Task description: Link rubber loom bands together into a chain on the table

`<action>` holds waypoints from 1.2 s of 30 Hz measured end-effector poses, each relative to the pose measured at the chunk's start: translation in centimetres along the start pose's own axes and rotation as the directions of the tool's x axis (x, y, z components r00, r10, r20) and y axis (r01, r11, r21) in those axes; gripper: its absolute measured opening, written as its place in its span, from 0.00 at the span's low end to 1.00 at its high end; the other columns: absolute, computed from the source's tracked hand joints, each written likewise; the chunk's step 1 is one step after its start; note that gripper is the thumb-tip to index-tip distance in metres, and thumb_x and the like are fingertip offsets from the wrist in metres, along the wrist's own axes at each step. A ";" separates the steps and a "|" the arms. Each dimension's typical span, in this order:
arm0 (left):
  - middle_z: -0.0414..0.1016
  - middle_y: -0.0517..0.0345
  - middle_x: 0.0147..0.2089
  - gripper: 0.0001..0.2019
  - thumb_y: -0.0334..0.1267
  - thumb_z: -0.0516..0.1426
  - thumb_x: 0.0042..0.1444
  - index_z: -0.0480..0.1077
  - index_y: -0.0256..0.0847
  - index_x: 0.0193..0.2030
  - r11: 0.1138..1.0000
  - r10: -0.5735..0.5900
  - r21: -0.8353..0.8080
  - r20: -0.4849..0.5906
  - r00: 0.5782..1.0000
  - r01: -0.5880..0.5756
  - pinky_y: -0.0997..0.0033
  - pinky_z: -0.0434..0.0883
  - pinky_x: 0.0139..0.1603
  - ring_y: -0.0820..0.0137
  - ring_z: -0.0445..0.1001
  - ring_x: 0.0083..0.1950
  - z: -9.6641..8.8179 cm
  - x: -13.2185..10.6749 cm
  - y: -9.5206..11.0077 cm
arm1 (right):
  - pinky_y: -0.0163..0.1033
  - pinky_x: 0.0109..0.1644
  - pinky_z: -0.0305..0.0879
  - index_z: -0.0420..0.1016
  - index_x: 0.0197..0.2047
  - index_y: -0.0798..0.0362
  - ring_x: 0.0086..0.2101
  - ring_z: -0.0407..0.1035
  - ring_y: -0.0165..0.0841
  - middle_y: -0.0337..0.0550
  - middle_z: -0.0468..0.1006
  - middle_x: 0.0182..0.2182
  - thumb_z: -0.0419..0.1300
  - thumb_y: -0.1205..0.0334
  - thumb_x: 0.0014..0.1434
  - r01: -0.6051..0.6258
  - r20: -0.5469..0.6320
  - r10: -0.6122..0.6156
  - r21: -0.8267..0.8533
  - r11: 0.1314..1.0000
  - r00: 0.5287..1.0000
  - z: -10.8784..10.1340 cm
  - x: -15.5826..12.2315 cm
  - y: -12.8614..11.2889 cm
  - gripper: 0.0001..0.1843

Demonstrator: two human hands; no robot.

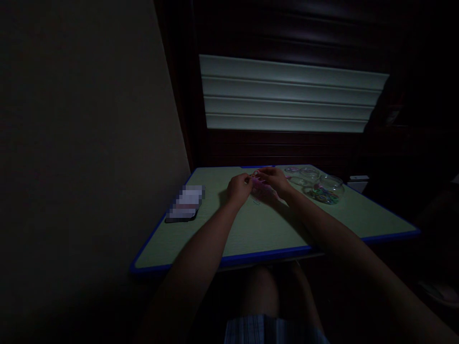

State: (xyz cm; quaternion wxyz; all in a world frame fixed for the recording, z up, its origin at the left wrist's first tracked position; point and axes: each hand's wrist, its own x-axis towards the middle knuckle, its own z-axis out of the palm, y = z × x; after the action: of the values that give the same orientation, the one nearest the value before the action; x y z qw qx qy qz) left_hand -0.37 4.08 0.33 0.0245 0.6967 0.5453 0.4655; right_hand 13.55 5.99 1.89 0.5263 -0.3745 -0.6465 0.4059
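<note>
Now left hand [239, 190] and right hand [274, 179] pinch a pink piece [263, 188]! Left of them, a flat slab [185, 203] shows blurred.

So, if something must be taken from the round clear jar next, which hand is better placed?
Probably the right hand: the round clear jar stands on that side, and the left hand is farther away. Both are at the pink item, so the right may need freeing first.

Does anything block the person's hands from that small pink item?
Nothing visible does: the left hand and right hand are both at the small pink item. The round, clear jar of colourful pieces stands off to the right.
</note>
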 end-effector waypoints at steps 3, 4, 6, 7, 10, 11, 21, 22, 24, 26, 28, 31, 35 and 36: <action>0.75 0.57 0.34 0.09 0.36 0.51 0.50 0.71 0.39 0.33 1.000 -0.002 -0.019 -0.013 1.000 0.002 0.75 0.65 0.37 0.73 0.71 0.33 0.1 0.1 -0.1 | 0.33 0.34 0.62 0.72 0.33 0.56 0.30 0.67 0.27 0.45 0.76 0.31 0.61 0.54 0.43 0.004 0.011 -0.004 -0.010 1.000 1.000 -0.1 0.1 0.1 0.16; 0.75 0.57 0.34 0.08 0.36 0.51 0.50 0.71 0.39 0.33 1.000 0.000 -0.031 -0.016 1.000 -0.001 0.75 0.65 0.38 0.73 0.71 0.33 0.2 0.1 -0.2 | 0.33 0.34 0.62 0.72 0.33 0.56 0.30 0.67 0.27 0.45 0.76 0.32 0.61 0.54 0.43 0.006 0.020 -0.006 -0.009 1.000 1.000 -0.2 0.1 0.1 0.16; 0.75 0.57 0.34 0.08 0.36 0.51 0.50 0.71 0.39 0.33 0.998 0.010 -0.060 -0.013 1.000 -0.011 0.75 0.66 0.38 0.73 0.71 0.34 0.3 0.1 -0.3 | 0.33 0.34 0.61 0.72 0.34 0.57 0.31 0.67 0.27 0.45 0.75 0.32 0.61 0.53 0.43 0.010 0.038 -0.010 0.000 1.000 0.999 -0.2 0.1 0.1 0.17; 0.75 0.57 0.34 0.08 0.36 0.52 0.50 0.71 0.39 0.33 0.997 0.015 -0.075 -0.010 1.000 -0.016 0.75 0.66 0.37 0.73 0.71 0.34 0.4 0.1 -0.3 | 0.33 0.34 0.61 0.72 0.34 0.57 0.30 0.67 0.27 0.45 0.75 0.32 0.61 0.53 0.43 0.009 0.043 -0.010 0.006 1.000 0.999 -0.2 0.1 0.1 0.18; 0.74 0.57 0.34 0.08 0.38 0.52 0.50 0.71 0.39 0.33 0.993 0.031 -0.110 -0.003 1.000 -0.031 0.74 0.66 0.37 0.73 0.71 0.34 0.6 0.0 -0.3 | 0.32 0.32 0.60 0.72 0.33 0.57 0.29 0.66 0.26 0.44 0.75 0.30 0.62 0.53 0.41 0.000 0.033 -0.001 0.014 1.000 0.999 -0.1 0.0 0.0 0.18; 0.74 0.57 0.34 0.08 0.37 0.52 0.50 0.71 0.39 0.33 0.993 0.033 -0.116 -0.002 0.999 -0.033 0.74 0.66 0.37 0.73 0.71 0.35 0.6 -0.1 -0.3 | 0.32 0.32 0.60 0.72 0.33 0.58 0.28 0.66 0.26 0.44 0.75 0.30 0.63 0.54 0.41 -0.007 0.023 0.007 0.017 1.000 1.000 -0.1 0.0 -0.1 0.18; 0.74 0.55 0.39 0.11 0.39 0.51 0.51 0.70 0.39 0.38 0.991 -0.032 -0.130 0.044 0.999 0.037 0.75 0.68 0.35 0.74 0.71 0.33 0.5 0.0 -0.1 | 0.32 0.32 0.60 0.72 0.34 0.57 0.29 0.66 0.26 0.43 0.75 0.31 0.61 0.53 0.42 0.006 0.050 -0.004 -0.034 0.999 0.999 -0.1 -0.1 -0.2 0.18; 0.73 0.55 0.39 0.11 0.39 0.51 0.51 0.70 0.39 0.38 0.990 -0.031 -0.137 0.047 0.998 0.038 0.75 0.68 0.35 0.74 0.71 0.33 0.5 0.0 -0.1 | 0.32 0.32 0.60 0.72 0.34 0.57 0.28 0.66 0.26 0.43 0.75 0.31 0.62 0.53 0.42 0.005 0.046 -0.003 -0.036 0.999 0.999 0.0 -0.1 -0.2 0.18; 0.73 0.55 0.39 0.11 0.39 0.51 0.51 0.70 0.38 0.38 0.987 -0.026 -0.155 0.042 0.999 0.032 0.75 0.68 0.34 0.73 0.71 0.33 0.7 0.1 -0.1 | 0.32 0.32 0.60 0.72 0.33 0.57 0.28 0.66 0.26 0.44 0.75 0.31 0.62 0.53 0.42 -0.001 0.027 0.002 -0.031 1.000 1.000 0.0 -0.1 -0.2 0.18; 0.73 0.55 0.39 0.11 0.39 0.52 0.51 0.70 0.39 0.38 0.984 -0.021 -0.174 0.028 0.999 0.025 0.75 0.68 0.35 0.73 0.71 0.34 0.8 0.1 -0.2 | 0.32 0.32 0.60 0.72 0.33 0.57 0.28 0.66 0.26 0.44 0.75 0.31 0.62 0.53 0.41 -0.008 0.010 0.008 -0.027 1.000 1.000 0.0 -0.1 -0.2 0.18; 0.73 0.55 0.39 0.11 0.38 0.52 0.50 0.70 0.39 0.38 0.981 -0.010 -0.192 0.012 1.000 0.012 0.74 0.69 0.35 0.73 0.71 0.34 1.0 0.1 -0.3 | 0.32 0.32 0.60 0.72 0.33 0.57 0.29 0.66 0.26 0.44 0.75 0.31 0.62 0.53 0.41 -0.011 0.009 0.011 -0.026 1.000 1.000 0.0 -0.1 -0.2 0.18; 0.74 0.55 0.38 0.11 0.38 0.52 0.50 0.70 0.38 0.38 0.977 0.009 -0.215 -0.016 1.000 -0.012 0.74 0.69 0.36 0.73 0.71 0.35 1.2 0.2 -0.3 | 0.32 0.33 0.61 0.72 0.32 0.57 0.28 0.66 0.26 0.43 0.75 0.30 0.62 0.53 0.41 -0.011 0.025 0.012 -0.023 1.000 1.000 -0.1 -0.1 0.0 0.17; 0.74 0.55 0.36 0.10 0.38 0.52 0.50 0.71 0.38 0.36 0.974 0.010 -0.224 -0.042 0.999 -0.019 0.75 0.68 0.36 0.73 0.71 0.36 1.1 0.2 -0.1 | 0.32 0.32 0.61 0.72 0.32 0.57 0.27 0.66 0.26 0.44 0.75 0.30 0.62 0.54 0.41 -0.010 0.016 0.010 0.000 1.000 1.000 -0.2 0.0 0.3 0.17; 0.74 0.55 0.36 0.09 0.38 0.53 0.50 0.71 0.38 0.36 0.975 0.005 -0.223 -0.048 0.999 -0.015 0.75 0.68 0.37 0.73 0.71 0.36 1.0 0.2 0.0 | 0.32 0.32 0.61 0.72 0.32 0.57 0.27 0.66 0.26 0.44 0.75 0.30 0.62 0.54 0.41 -0.009 0.015 0.009 0.001 1.000 1.000 -0.2 0.1 0.3 0.17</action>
State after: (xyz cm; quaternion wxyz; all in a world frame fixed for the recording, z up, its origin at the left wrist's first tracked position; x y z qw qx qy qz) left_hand 0.28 4.74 -0.14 0.0876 0.6811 0.4865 0.5402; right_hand 13.75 6.21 1.62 0.5199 -0.3740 -0.6486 0.4112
